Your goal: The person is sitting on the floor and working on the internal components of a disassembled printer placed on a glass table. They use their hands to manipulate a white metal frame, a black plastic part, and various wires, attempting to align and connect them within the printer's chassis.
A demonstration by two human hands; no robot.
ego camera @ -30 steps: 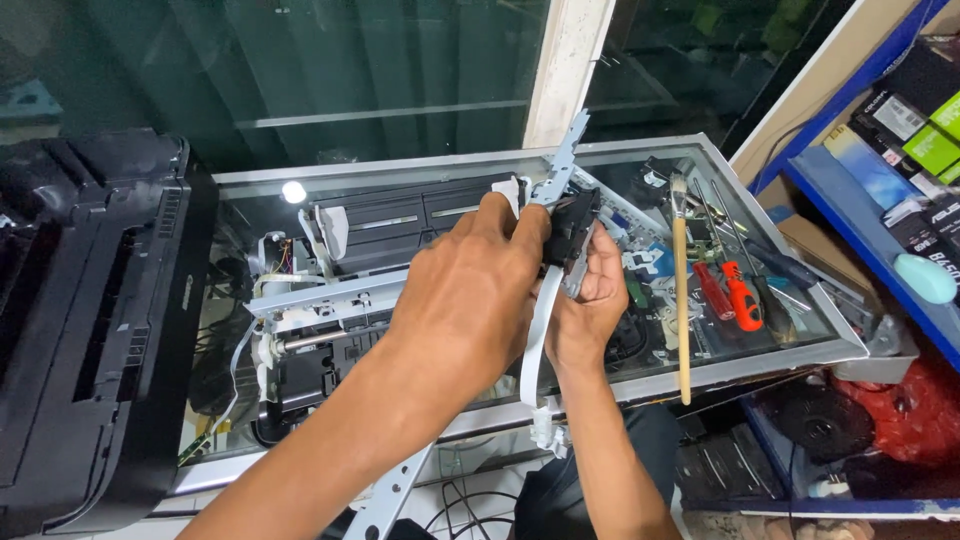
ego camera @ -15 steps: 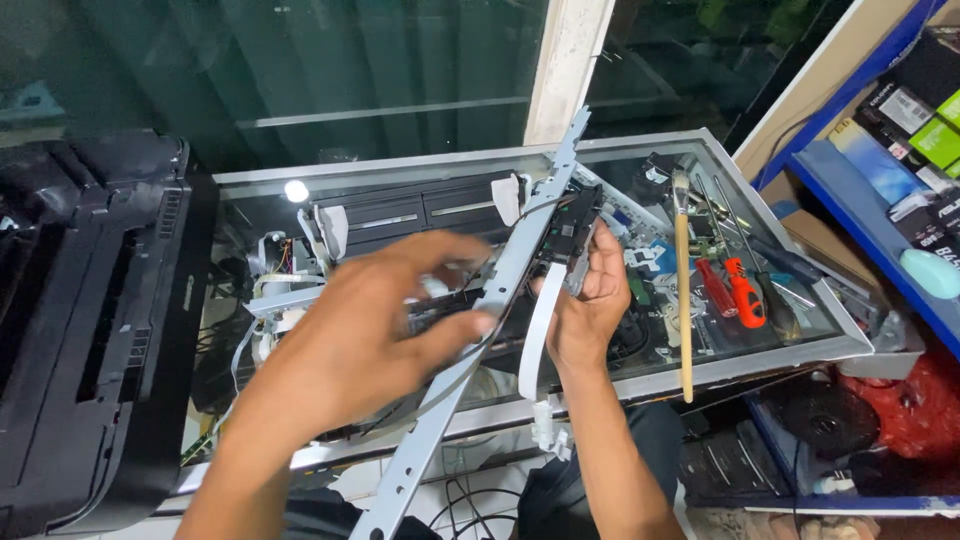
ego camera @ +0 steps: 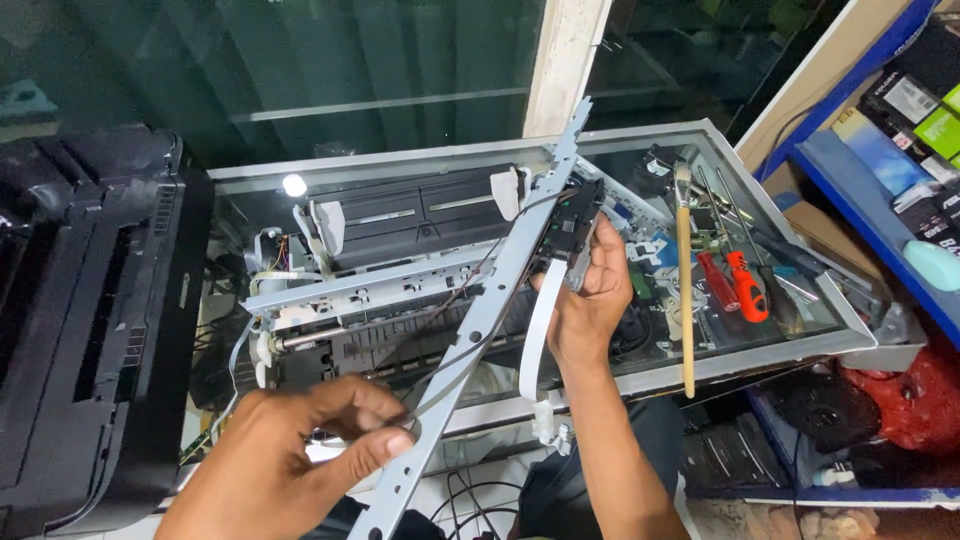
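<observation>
A long grey metal rail [ego camera: 480,330] with punched holes runs diagonally from bottom centre to the upper right. My left hand [ego camera: 300,450] pinches its lower part near the bottom of the view. A black carriage block [ego camera: 568,232] sits on the rail's upper part, and my right hand [ego camera: 590,300] grips it. A white flat ribbon cable [ego camera: 535,340] hangs down from the block. Under the rail lies an opened printer chassis [ego camera: 400,250] with black and grey parts, resting on a glass-topped table [ego camera: 790,350].
A black printer housing [ego camera: 80,320] stands at the left. On the glass at the right lie a wooden-handled brush [ego camera: 686,290], red-handled screwdrivers [ego camera: 735,285] and small parts. Blue shelving with boxes [ego camera: 890,150] is at the far right. A red bag [ego camera: 910,400] sits below it.
My left hand has slid from the carriage block down along the rail to its lower end. The rail now sits more steeply across the chassis. My right hand stays at the block.
</observation>
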